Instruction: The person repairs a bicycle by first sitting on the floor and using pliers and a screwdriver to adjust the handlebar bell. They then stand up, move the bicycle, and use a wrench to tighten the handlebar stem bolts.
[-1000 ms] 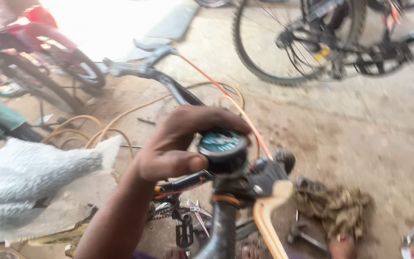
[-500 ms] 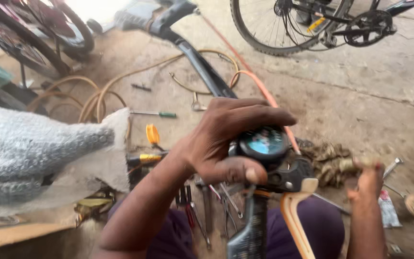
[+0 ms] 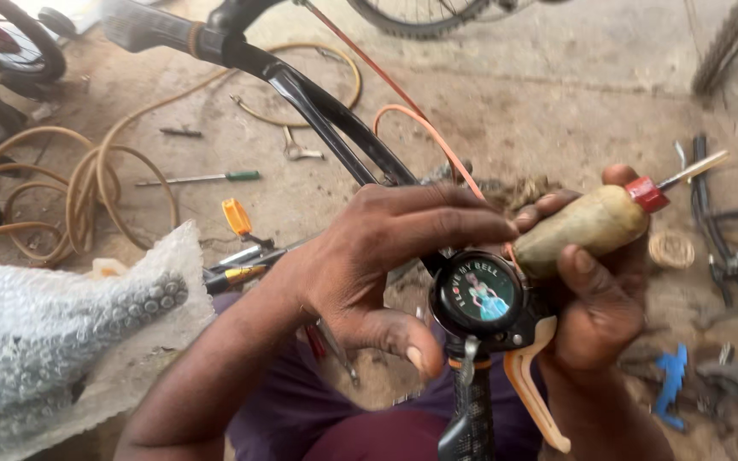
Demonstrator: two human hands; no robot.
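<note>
- Left hand (image 3: 386,265), centre frame, curls its fingers around the round black bicycle bell (image 3: 477,293) on the handlebar (image 3: 471,418).
- Right hand (image 3: 595,299), right of centre, grips a screwdriver (image 3: 595,224) by its tan handle, just above the bell.
- Bubble wrap (image 3: 36,333) lies lower left.

The screwdriver (image 3: 595,224) tip is hidden behind the bicycle bell (image 3: 477,292); the handlebar grip (image 3: 471,423) runs off the bottom edge.

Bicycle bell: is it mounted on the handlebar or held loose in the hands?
Mounted. The bicycle bell sits on the handlebar just above the black grip, beside the orange brake lever; the left hand steadies it.
</note>
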